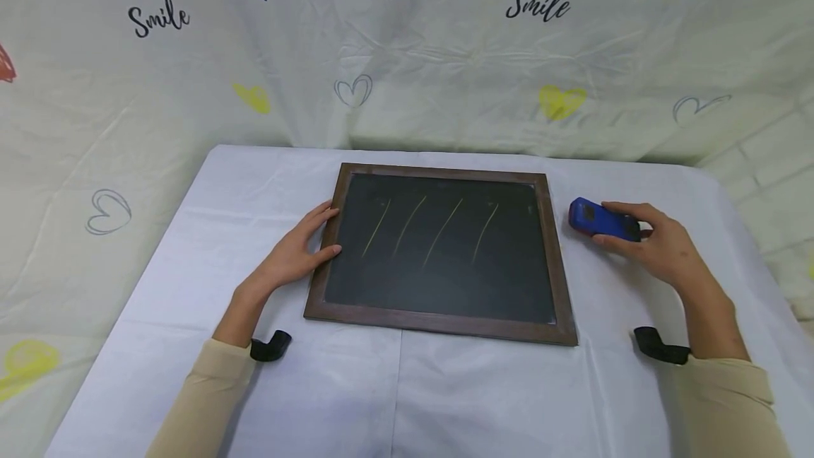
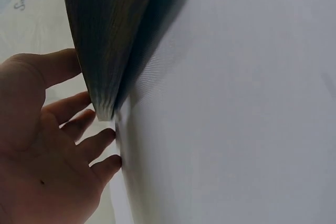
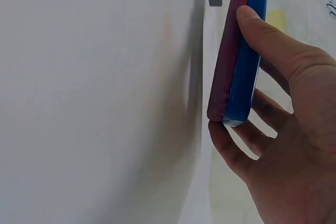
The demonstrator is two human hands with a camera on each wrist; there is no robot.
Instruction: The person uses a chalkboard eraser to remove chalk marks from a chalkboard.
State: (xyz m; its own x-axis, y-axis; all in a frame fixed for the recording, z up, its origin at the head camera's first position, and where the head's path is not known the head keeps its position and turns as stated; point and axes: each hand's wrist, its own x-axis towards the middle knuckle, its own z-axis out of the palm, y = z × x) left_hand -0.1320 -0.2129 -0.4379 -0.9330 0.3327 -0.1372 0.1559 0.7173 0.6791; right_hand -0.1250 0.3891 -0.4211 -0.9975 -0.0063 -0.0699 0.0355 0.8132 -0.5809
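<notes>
A chalkboard [image 1: 445, 292] in a dark wooden frame lies on the table, with several slanted yellow chalk lines across its upper half. My left hand [image 1: 289, 253] rests on the frame's left side, fingers spread loosely and the thumb tip on the wood. The left wrist view shows the frame's edge [image 2: 102, 40] close up against the thumb and fingertips. To the right of the board, my right hand [image 1: 664, 246] grips a chalkboard eraser [image 1: 604, 220] between thumb and fingers. In the right wrist view, the eraser [image 3: 244, 72] has a blue body and a dark red felt pad.
A white cloth [image 1: 496, 394] covers the table. Behind it hangs a pale backdrop [image 1: 432, 62] printed with hearts, balloons and the word Smile. A black wrist mount [image 1: 272, 346] juts from the left cuff, another black mount [image 1: 660, 346] from the right.
</notes>
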